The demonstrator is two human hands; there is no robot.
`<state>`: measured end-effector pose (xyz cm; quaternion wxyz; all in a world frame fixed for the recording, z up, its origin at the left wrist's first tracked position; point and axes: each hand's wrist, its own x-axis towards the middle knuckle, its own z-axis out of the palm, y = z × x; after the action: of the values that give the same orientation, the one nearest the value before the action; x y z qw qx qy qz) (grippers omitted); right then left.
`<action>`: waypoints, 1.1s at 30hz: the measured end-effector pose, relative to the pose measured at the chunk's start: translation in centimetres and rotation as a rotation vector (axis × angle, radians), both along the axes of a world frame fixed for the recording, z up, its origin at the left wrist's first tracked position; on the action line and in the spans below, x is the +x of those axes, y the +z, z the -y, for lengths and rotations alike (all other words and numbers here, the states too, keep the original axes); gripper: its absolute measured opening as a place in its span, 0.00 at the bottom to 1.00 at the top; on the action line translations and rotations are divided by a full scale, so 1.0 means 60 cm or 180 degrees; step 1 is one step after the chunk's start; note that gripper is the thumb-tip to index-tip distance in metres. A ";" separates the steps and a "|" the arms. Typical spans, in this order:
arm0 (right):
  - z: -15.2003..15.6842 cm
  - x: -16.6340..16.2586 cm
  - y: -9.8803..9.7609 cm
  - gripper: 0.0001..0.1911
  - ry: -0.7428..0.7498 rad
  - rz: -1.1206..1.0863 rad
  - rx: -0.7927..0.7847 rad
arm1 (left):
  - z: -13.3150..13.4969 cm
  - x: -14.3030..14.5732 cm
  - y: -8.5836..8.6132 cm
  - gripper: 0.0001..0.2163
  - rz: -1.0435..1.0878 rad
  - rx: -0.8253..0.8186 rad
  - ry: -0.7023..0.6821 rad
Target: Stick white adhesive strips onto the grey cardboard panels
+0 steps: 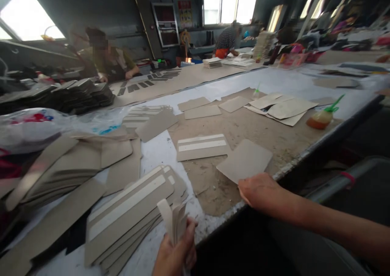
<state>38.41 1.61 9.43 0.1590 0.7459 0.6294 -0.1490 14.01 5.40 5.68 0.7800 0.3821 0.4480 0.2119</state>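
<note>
My left hand [179, 247] is closed round a bundle of pale strips [173, 219] that stand up from the fist. In my right hand [258, 190], near the table's front edge, the fingers pinch the near corner of a grey-beige panel [246, 160], tilted over the brown work sheet [207, 195]. Just left of that panel lies another panel with a white strip [202, 145] along it. Beside my left hand is a fanned stack of panels with white strips [131, 211].
A plastic bottle of amber liquid [323, 117] with a green nozzle stands at the right. Several loose panels [202, 111] lie farther back, with curved pieces [70, 162] piled left. Two people [111, 59] [227, 38] work across the table.
</note>
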 end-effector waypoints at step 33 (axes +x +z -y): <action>-0.014 -0.179 0.003 0.17 -0.1219 -0.5549 0.0448 | 0.033 -0.014 0.016 0.18 0.0454 0.0417 -0.1040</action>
<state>27.69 2.44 9.63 -0.4494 0.4681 0.3991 -0.6478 13.18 3.40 6.66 0.8073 0.4837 0.3088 0.1378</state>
